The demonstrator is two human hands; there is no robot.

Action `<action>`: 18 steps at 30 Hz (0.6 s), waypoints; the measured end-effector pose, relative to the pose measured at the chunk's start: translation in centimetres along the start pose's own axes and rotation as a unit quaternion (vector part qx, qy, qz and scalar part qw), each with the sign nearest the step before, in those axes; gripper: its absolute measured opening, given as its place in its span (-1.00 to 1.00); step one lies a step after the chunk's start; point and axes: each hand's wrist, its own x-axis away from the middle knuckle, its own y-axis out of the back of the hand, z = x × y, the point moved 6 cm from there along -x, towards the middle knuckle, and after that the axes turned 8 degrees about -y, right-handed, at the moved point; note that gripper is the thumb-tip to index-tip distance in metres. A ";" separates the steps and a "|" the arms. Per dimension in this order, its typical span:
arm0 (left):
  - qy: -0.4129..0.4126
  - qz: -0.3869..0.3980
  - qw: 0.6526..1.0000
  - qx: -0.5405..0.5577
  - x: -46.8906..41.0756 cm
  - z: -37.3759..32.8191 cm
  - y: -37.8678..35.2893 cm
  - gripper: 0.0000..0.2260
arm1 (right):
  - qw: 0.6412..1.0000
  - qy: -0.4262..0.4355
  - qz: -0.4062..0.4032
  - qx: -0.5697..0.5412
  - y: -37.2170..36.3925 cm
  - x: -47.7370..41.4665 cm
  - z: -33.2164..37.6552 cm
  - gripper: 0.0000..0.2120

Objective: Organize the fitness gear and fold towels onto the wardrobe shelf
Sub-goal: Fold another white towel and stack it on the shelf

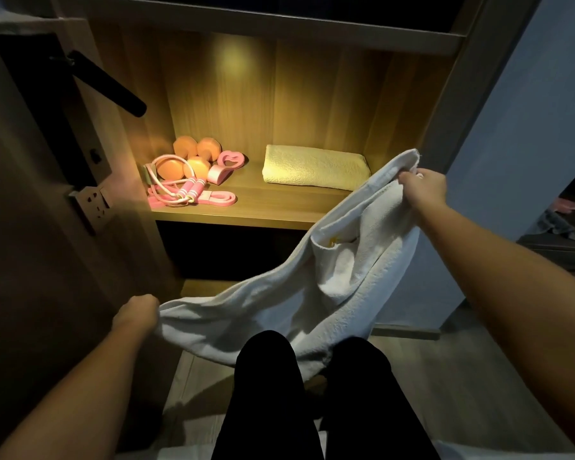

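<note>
I look down through the head camera and see the white towel [312, 293] held out between both hands, not folded yet. The left hand [136, 313] is low, close to the knees, and its fingers are curled tight on one end. The right hand [422, 187] is high and far forward, and it pinches the other end. So the towel's long side runs on a slant, from low on the left up to high on the right, and the middle sags down by the legs [269, 393]. The right hand is the one nearer to the shelf [263, 210], just in front of its right end, and the left hand is well away from it. I think the first fold needs the low left end to come up to the right one. Now I count. There are two towels: the white one in the hands, and one yellow towel [316, 167] lying folded on the right part of the shelf, long side going left to right. On the left part I count two dumbbells [186, 157], one skipping rope [186, 190], one pink band [221, 197] and one pink heart-shaped ring [232, 159], all close together
</note>
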 end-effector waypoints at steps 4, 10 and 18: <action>-0.007 -0.009 0.999 0.039 -0.1 -0.8 0.1 -0.80 | 0.998 0.045 0.040 0.004 -1.3 1.4 0.9 -0.81; -0.049 -0.046 0.992 0.109 0.3 -4.0 2.5 -0.82 | 0.988 0.125 0.094 0.012 -2.6 4.0 4.0 -0.72; -0.290 -0.178 0.865 0.368 4.4 -18.9 15.3 -0.70 | 0.942 0.285 0.140 0.104 -5.3 7.5 7.0 -0.76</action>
